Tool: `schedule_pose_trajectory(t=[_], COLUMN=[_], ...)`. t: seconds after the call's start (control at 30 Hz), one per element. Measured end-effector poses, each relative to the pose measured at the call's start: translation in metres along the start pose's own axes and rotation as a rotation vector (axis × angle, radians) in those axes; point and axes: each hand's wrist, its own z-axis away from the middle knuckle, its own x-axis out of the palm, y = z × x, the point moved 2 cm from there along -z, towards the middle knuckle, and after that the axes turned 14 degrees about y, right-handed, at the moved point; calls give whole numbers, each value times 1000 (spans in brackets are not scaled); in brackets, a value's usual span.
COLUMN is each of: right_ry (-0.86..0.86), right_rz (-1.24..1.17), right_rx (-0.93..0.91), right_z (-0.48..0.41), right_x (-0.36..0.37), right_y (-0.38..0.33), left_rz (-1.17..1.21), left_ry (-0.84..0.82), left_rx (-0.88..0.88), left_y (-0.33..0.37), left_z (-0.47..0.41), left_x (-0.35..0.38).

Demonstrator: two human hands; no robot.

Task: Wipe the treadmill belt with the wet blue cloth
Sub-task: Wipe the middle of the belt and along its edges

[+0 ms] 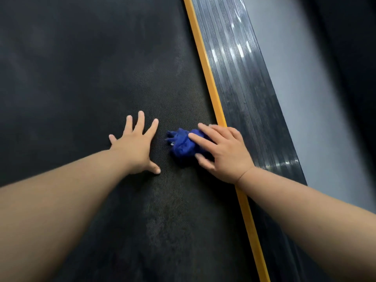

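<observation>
A dark, finely textured treadmill belt (91, 78) fills the head-camera view from 12 o'clock round through 6 to 9 o'clock, with paler smudged patches showing along its right half. A black ribbed side rail (244, 82) runs beside it, slanting from 12 o'clock down toward 5 o'clock and catching bright reflections near the top. Beyond the rail, at 2 to 3 o'clock, lies a band of grey floor (301, 88), blurred, with a dark area at the far right that cannot be made out. A narrow yellow strip (207, 78) separates belt from rail along the same slant.

Two bare forearms reach in, the left from 8 o'clock and the right from 4 o'clock, the right one crossing over the yellow strip and the rail. The left hand (136, 147) lies palm down on the belt just left of centre, released and holding nothing, its fingers spread and pointing to 12 o'clock, thumb out toward 4 o'clock. The right hand (225, 153), at 3 o'clock of the left and apart from it, grasps the blue cloth (184, 145): its fingers lie over the top and its thumb closes in on the near side.

The cloth sits bunched on the belt at frame centre, between the two hands, just inside the yellow strip, its loose end poking out toward 9 o'clock.
</observation>
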Motion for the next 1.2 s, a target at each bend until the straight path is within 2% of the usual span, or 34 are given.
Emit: schedule_pose_trajectory(t=[0.17, 0.23, 0.33, 0.47, 0.57, 0.73, 0.87, 0.9, 1.03, 1.2], right_ry=[-16, -46, -29, -274, -247, -189, -132, -140, -360, -290], right_rz=[4, 70, 140, 123, 153, -14, -56, -48, 61, 72], right_rx=[-55, -60, 35, -39, -21, 23, 110, 124, 205, 216], right_z=[-4, -26, -78, -110, -92, -22, -52, -67, -92, -75], right_x=[3, 2, 2, 13, 13, 7, 0, 0, 11, 11], right_y=[-25, -15, 15, 29, 10, -14, -5, -5, -14, -16], left_rz=[-18, -23, -7, -12, -10, -25, -35, -37, -55, -35], left_ry=[-6, -6, -9, -14, -24, -17, -5, -2, -17, 2], left_rx=[6, 12, 22, 28, 20, 14, 25, 25, 7, 9], left_y=[-1, -2, -5, -6, -6, -5, -4, -4, -2, -2], left_z=[-3, -2, -4, -5, -5, -5, -5, -5, -3, -2], left_x=[0, 1, 2, 3, 3, 3, 3, 4, 0, 1])
